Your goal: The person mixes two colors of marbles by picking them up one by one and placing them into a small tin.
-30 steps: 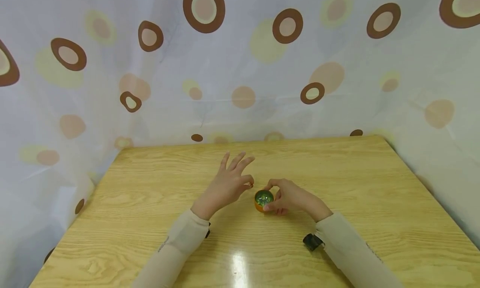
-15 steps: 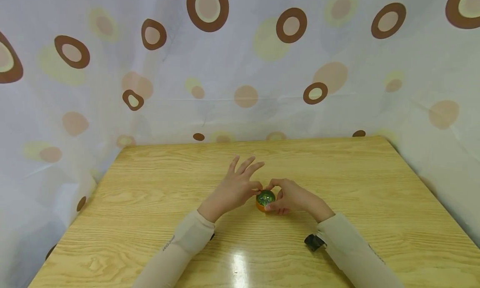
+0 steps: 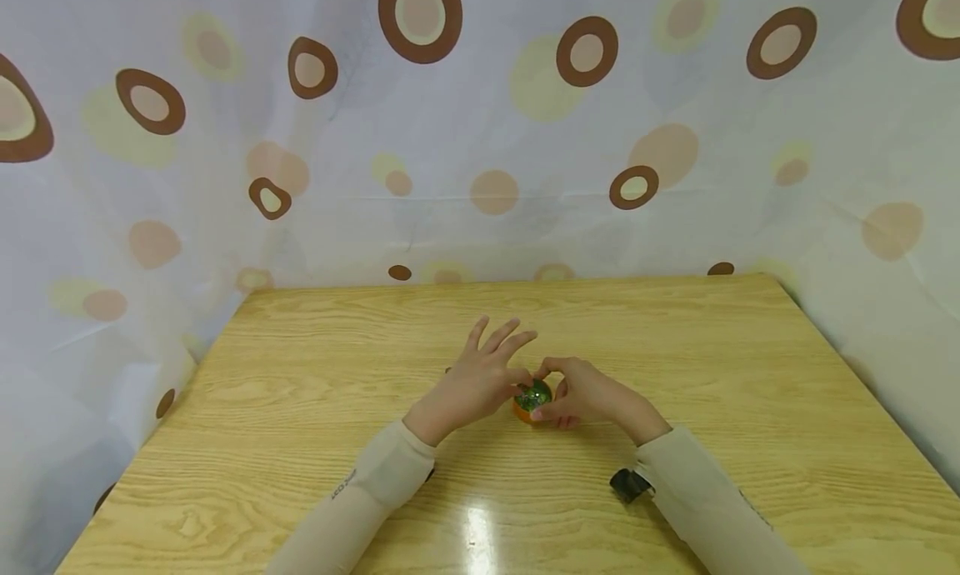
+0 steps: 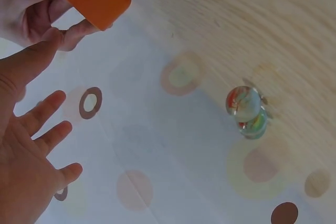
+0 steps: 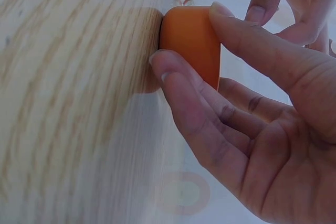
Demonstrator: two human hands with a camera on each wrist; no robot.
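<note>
Leftward fingers had closed in on the orange cup, which sat on the worktop clasped by the right hand; the left hand, fingers spread, pinched at its top; steadying the cup firmly would help.

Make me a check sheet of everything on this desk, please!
Surface: wooden table, glossy, with a light glare near the front edge.
Job's things: small orange cup standing on the table, green shiny contents inside.
Clutter: one glass marble lying on the table, apart from the cup.
Grips: right hand holds the cup's side; left hand touches the cup's top, other fingers spread.
Cables: nothing seen.
Surroundings: white curtain with brown circles behind the table.
</note>
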